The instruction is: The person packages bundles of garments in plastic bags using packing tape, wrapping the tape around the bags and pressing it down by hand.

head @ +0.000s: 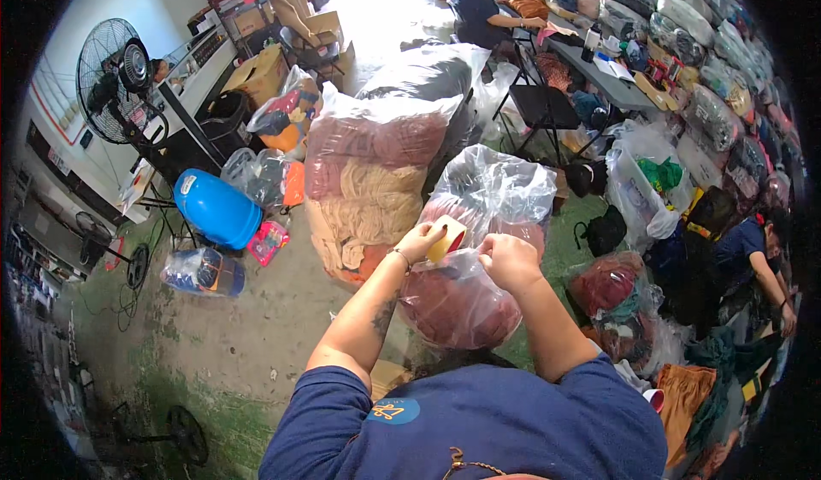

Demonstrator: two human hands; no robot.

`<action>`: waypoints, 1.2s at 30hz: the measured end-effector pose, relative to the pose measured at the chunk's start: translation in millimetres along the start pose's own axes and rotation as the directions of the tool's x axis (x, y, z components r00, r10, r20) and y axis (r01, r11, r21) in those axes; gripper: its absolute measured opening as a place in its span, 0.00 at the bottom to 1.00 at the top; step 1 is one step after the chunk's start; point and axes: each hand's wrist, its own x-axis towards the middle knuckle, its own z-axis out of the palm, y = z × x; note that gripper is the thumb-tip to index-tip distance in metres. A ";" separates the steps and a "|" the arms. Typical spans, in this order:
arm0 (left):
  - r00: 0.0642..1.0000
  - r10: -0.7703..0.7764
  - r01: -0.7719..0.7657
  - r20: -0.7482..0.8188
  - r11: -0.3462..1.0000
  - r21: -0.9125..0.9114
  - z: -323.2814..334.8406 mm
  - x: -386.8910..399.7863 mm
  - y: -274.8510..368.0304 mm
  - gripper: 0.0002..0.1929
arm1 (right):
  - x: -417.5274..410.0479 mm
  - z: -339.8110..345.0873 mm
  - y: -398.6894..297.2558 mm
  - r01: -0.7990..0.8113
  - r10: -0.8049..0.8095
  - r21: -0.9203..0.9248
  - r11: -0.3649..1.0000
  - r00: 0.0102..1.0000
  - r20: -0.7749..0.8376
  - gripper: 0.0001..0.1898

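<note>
My left hand (418,241) grips a roll of packing tape (447,239) by its rim, with the red inside of its core facing right. To its right, my right hand (511,261) is curled, thumb and forefinger pinched on thin clear film. Whether that film is a strip of tape or the bag's edge, I cannot tell. Below both hands sits a clear plastic bag (458,310), bulging with dark red cloth. Just beyond them stands another clear bag (490,185), its loose top crumpled, with reddish cloth lower down.
A tall clear bag of beige and maroon cloth (369,198) stands ahead. A blue plastic drum (217,209) and pedestal fan (118,82) are leftward. On the right are a folding chair (548,107), a grey table (596,73) and stacked bags (712,118). Co-workers are at the back and right.
</note>
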 end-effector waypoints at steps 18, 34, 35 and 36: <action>1.000 0.017 -0.020 -0.025 0.992 -0.127 6.0 -6.4 -10.9 0.24 | 7.3 31.4 -0.5 0.289 -0.177 0.198 0.937 0.878 -0.445 0.25; 0.931 0.258 -0.353 -0.257 0.816 -0.458 8.0 -3.5 43.6 0.22 | 93.5 105.3 81.3 -0.228 0.308 0.233 0.945 0.859 -0.409 0.24; 0.950 0.184 -0.281 -0.251 0.853 -0.439 12.9 -10.4 50.6 0.22 | 97.1 111.9 81.9 -0.238 0.317 0.235 0.942 0.861 -0.398 0.24; 0.928 0.295 -0.358 -0.227 0.875 -0.325 18.4 -17.1 55.4 0.22 | 101.0 118.0 82.4 -0.235 0.286 0.166 0.958 0.842 -0.457 0.22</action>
